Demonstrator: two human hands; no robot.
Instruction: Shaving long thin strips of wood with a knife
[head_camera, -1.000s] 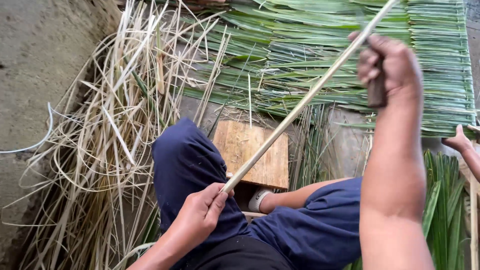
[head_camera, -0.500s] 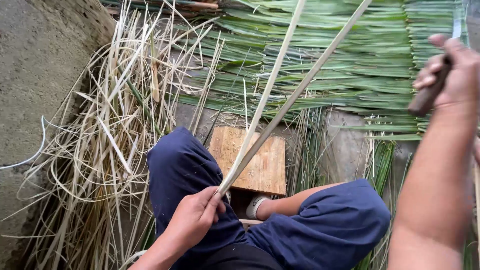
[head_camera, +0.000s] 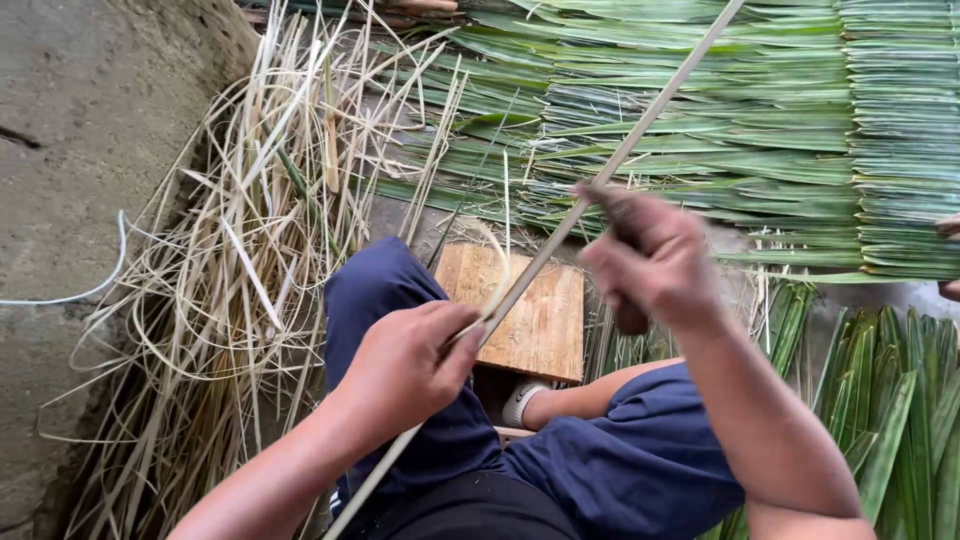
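Left hand (head_camera: 405, 365) pinches long pale leaf rib (head_camera: 600, 180) above square wooden board (head_camera: 525, 315); right hand (head_camera: 650, 260) fisted round dark knife handle (head_camera: 632, 318), blade against rib. Better: shallow angle, steady tension.

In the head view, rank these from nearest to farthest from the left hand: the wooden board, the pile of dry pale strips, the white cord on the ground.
1. Wooden board: just right of the left hand, under the long stalk it grips.
2. Pile of dry pale strips: further out, to the left and above.
3. White cord: farthest, at the far left on the ground.
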